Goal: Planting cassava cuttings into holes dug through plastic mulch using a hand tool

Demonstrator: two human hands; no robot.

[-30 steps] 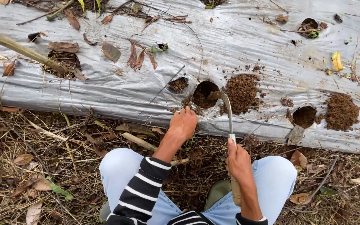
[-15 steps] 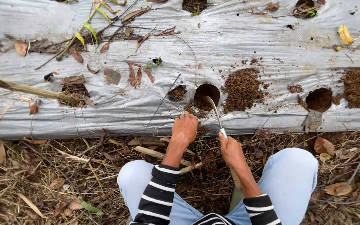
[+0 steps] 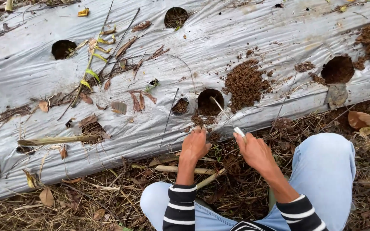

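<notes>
At the near edge of the grey plastic mulch sheet (image 3: 245, 34), the right hand (image 3: 255, 152) grips a white-handled curved tool (image 3: 239, 131), its blade reaching into the planting hole (image 3: 210, 102). The left hand (image 3: 195, 144) rests with fingers curled on the sheet's edge (loose soil pile (image 3: 247, 81) just right).
</notes>
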